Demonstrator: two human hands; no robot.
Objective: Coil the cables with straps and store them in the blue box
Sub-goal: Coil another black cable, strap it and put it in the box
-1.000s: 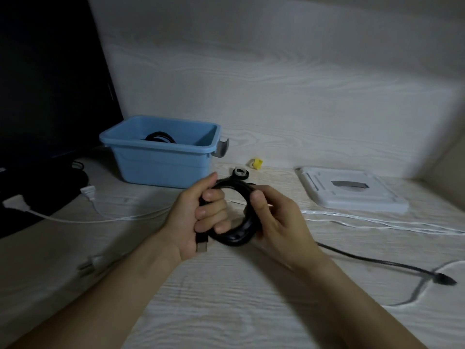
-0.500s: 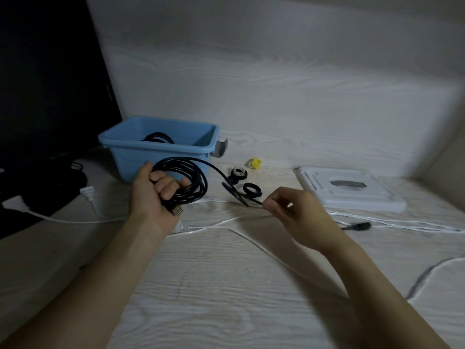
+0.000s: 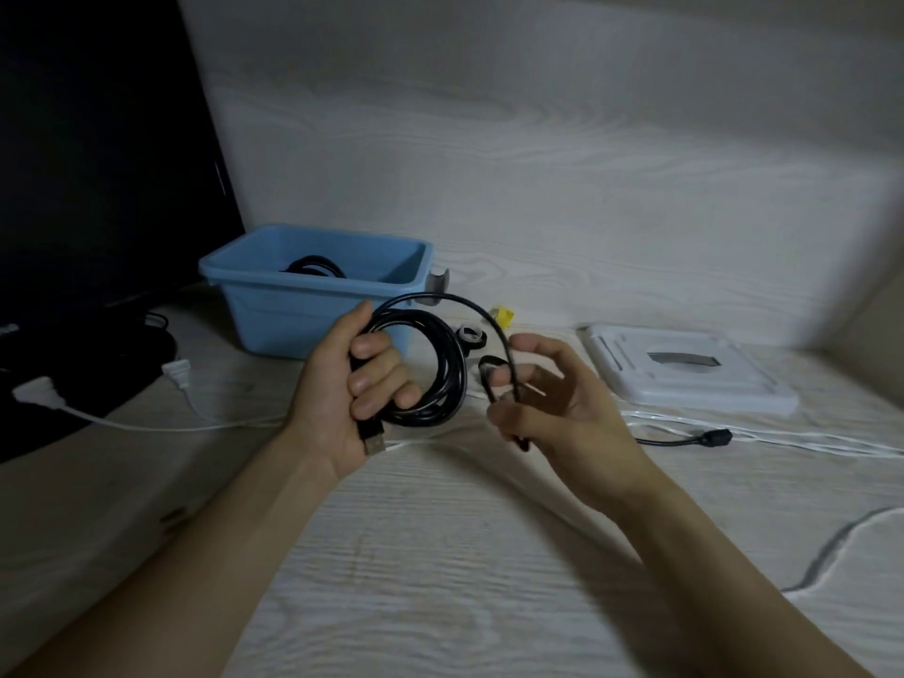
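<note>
My left hand (image 3: 352, 398) grips a black cable (image 3: 442, 379) wound into a coil, in front of the blue box (image 3: 313, 291). A USB plug (image 3: 374, 440) sticks out below its fingers. The cable's loose end arcs up from the coil and over to my right hand (image 3: 557, 413), which holds it between thumb and fingers. Inside the box lies another coiled black cable (image 3: 313, 266). Two strap rolls (image 3: 472, 335) lie on the table behind the coil, partly hidden by it and by my right fingers.
A white flat stand (image 3: 685, 371) lies at the back right. White cables (image 3: 782, 440) and a black cable end (image 3: 711, 438) run across the table on the right. A small yellow piece (image 3: 504, 315) sits near the wall. A dark monitor (image 3: 98, 163) and white plugs (image 3: 178, 374) are at the left.
My left hand has carried the coil from beside the box toward the middle. My right hand has come closer to it, and the loose end now arcs between them.
</note>
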